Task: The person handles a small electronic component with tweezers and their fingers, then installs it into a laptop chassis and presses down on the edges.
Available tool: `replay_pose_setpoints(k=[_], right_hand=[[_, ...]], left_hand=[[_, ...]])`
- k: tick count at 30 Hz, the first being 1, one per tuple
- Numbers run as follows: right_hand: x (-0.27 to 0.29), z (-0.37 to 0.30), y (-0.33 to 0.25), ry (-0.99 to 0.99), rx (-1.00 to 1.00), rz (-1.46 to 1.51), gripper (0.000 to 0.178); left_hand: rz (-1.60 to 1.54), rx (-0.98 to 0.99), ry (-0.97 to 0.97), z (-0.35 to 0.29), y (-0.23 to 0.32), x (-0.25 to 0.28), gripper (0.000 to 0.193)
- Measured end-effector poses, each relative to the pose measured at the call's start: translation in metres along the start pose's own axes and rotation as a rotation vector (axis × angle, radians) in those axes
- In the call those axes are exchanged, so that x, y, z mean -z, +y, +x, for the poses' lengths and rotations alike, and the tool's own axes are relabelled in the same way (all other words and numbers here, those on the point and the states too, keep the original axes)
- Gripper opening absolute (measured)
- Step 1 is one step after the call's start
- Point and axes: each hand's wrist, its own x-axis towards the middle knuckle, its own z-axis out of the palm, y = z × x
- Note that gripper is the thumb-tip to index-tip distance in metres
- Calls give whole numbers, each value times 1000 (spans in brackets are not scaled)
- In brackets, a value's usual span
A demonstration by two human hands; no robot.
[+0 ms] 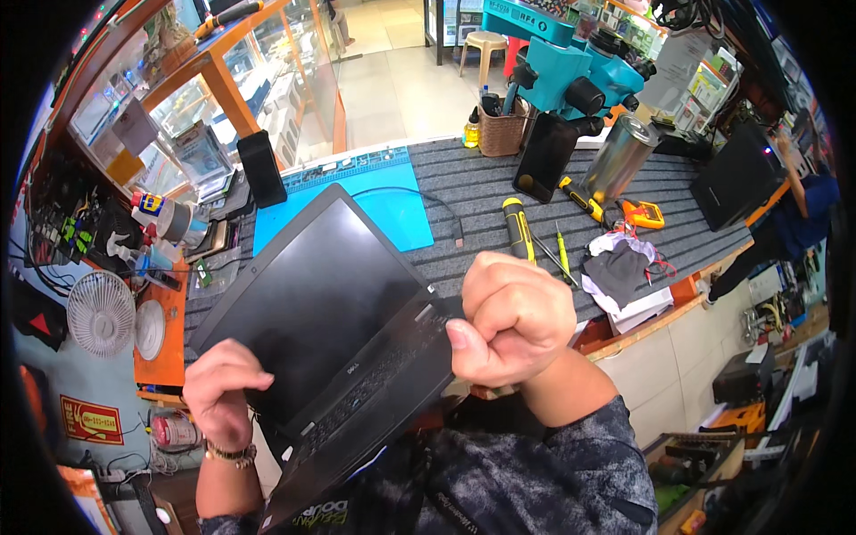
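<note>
Over the desk's (704, 239) near edge: laptop (358, 352) tilted, already opened, screen (323, 281) dark. Left hand (223, 392) curled at left side, right hand (517, 316) curled at right; pinching or not, cannot tell. Yellow-black screwdriver (517, 230) lies untouched.

Shirt (508, 490), at 6 o'clock, was black mottled with pale grey. Its right sleeve (593, 446), at 5 o'clock, ended near the elbow. Greenish lettering (333, 517) marked the front toward 7 o'clock. A beaded-looking bracelet (230, 457) sat behind the bare left hand (220, 392), between 7 and 8 o'clock.
</note>
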Motion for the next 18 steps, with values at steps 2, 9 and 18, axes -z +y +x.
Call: replay_pose_setpoints(k=[2, 9, 18], right_hand=[[-1, 0, 1, -2, -1, -14, 35], [-1, 8, -3, -27, 118, -77, 33], [2, -11, -29, -40, 20, -250, 29]], left_hand=[[34, -10, -91, 18, -3, -13, 85], [-68, 13, -338, 79, -16, -52, 37], [-129, 307, -468, 84, -42, -118, 28]])
